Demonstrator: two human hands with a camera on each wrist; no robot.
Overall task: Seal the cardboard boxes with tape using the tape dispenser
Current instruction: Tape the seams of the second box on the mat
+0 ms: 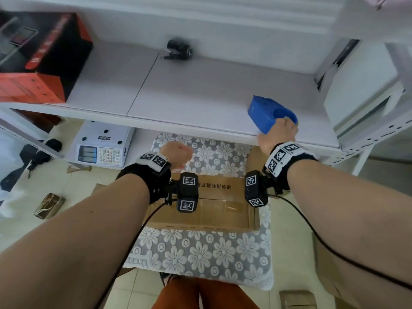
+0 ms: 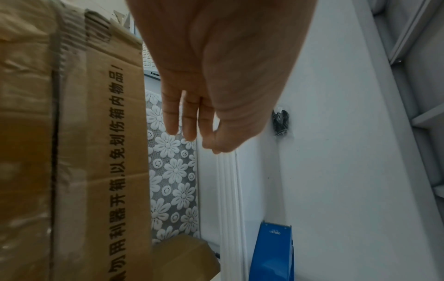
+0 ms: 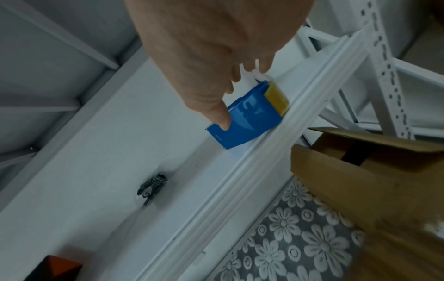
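A blue tape dispenser (image 1: pixel 269 113) with a brown tape roll (image 3: pixel 277 97) sits at the front right edge of the white shelf (image 1: pixel 200 97). My right hand (image 1: pixel 279 130) grips it, thumb (image 3: pixel 222 121) on one blue side and fingers curled over the far side. A cardboard box (image 1: pixel 218 204) with printed characters lies on the lace cloth (image 1: pixel 200 253) below the shelf, with glossy tape along its seam. My left hand (image 1: pixel 176 155) hovers above the box's far edge, fingers relaxed and holding nothing (image 2: pixel 192 133). The box (image 2: pixel 72 152) fills the left of the left wrist view.
A second cardboard box (image 3: pixel 372 180) with raised flaps stands at the right, below the shelf edge. On the shelf are a red and black carton (image 1: pixel 40 56) and a small black object (image 1: pixel 178 50). A weighing scale (image 1: pixel 100 146) sits on the floor; a white rack (image 1: pixel 367 108) is on the right.
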